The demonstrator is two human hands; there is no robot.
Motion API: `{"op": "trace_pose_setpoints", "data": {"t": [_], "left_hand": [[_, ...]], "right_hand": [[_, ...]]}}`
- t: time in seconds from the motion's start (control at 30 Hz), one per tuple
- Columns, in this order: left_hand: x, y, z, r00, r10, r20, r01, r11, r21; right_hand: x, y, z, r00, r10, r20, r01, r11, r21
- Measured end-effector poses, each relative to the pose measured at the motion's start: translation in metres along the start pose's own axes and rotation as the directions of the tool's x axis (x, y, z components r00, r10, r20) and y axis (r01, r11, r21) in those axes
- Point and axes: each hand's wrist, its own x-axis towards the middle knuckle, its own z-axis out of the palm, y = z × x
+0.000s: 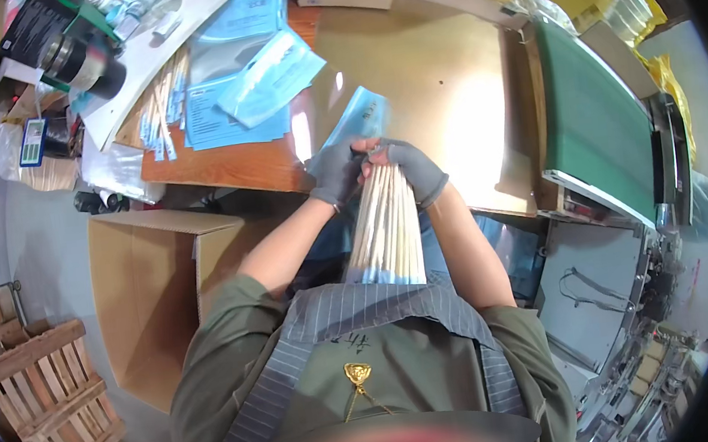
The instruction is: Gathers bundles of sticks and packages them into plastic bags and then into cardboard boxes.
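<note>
My left hand (336, 174), in a grey fingerless glove, is closed around the lower end of a blue printed plastic pouch (365, 109), which points away from me. My right hand (421, 172), gloved the same way, grips the far end of a bundle of thin pale wooden sticks (384, 222) with blue near ends. The bundle slopes down toward my apron (380, 303). Both hands touch at the top of the bundle, where the fingers partly hide one another. Whether the stick ends are inside the pouch I cannot tell.
Flat blue pouches (235, 113) lie on the wooden table (236, 166), beside more loose sticks (159, 108). Brown cardboard (406, 60) covers the table ahead. An open carton (145, 286) stands at my left, a green board (594, 122) at the right. Dark cup (87, 63) far left.
</note>
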Motion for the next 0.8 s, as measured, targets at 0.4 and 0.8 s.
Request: {"op": "trace_pose_setpoints", "data": {"t": [0.4,0.8], "left_hand": [[-0.069,0.028,0.042,0.472,0.739,0.480,-0.634,-0.093,0.768],[-0.102,0.135,0.089,0.813,0.469,0.346,-0.525,0.332,0.784]], "right_hand": [[-0.033,0.060,-0.018,0.973,-0.155,-0.173,0.212,0.895,0.393],[-0.118,-0.035,0.055,0.528,-0.849,0.025,0.200,0.096,-0.975]]}}
